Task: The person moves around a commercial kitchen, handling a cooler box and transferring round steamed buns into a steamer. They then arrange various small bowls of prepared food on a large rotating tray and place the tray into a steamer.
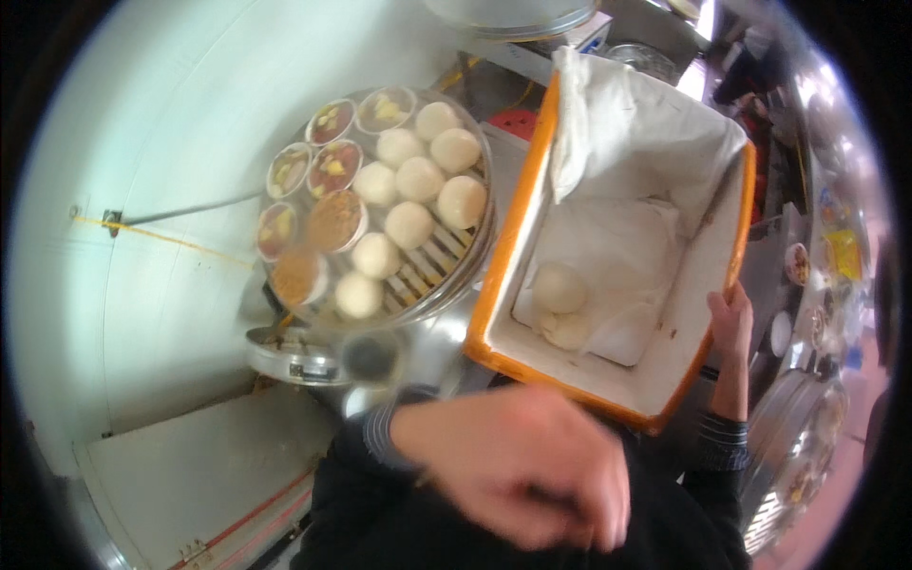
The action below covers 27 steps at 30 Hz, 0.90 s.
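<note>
A deep white box with an orange rim [509,239], lined with white cloth [634,107], stands tilted in front of me. My right hand [732,320] grips its right rim. At the box's near left end lie a round white bun [559,287] and another pale, uneven piece [566,331]. My left hand [534,463], blurred, hovers before my body by the near rim with its fingers curled; whether it holds anything is hidden. Left of the box, a round steamer tray [427,274] bears several white buns [420,178] and bowls of food [335,167].
A metal steamer ring [288,356] sits below the tray, against the pale wall [142,157]. A white cabinet or lid [206,477] is at lower left. Stacked steamers [798,427] stand at right, with a bowl of food [798,263] beyond. A large round metal vessel [520,18] is at the top.
</note>
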Available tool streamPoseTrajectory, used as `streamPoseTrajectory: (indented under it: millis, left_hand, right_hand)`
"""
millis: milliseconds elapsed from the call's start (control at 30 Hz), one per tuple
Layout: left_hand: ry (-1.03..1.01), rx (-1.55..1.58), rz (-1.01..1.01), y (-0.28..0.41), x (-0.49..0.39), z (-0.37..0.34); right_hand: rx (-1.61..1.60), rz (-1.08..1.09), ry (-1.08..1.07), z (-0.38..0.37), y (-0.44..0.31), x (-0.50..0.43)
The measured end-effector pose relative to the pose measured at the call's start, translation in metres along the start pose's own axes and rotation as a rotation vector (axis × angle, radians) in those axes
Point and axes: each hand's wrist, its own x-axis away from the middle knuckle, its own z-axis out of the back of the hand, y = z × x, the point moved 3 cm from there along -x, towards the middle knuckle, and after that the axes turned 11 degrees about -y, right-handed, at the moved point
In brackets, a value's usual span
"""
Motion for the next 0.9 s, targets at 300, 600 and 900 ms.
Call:
streamPoseTrajectory:
  millis: [300, 600, 900]
  left_hand:
    - [1.484, -1.033, 1.23, 0.015, 0.226, 0.045]
    - [1.325, -1.575, 1.432, -0.054, 0.346, 0.078]
    - [1.359, -0.603, 1.424, 0.025, 0.363, 0.081]
  right_hand:
    - [-0.083, 0.054, 0.001, -0.005, 0.027, -0.011]
    - [0.042, 0.018, -0.051, -0.004, 0.023, -0.013]
    - [0.024, -0.003, -0.048, -0.005, 0.014, -0.008]
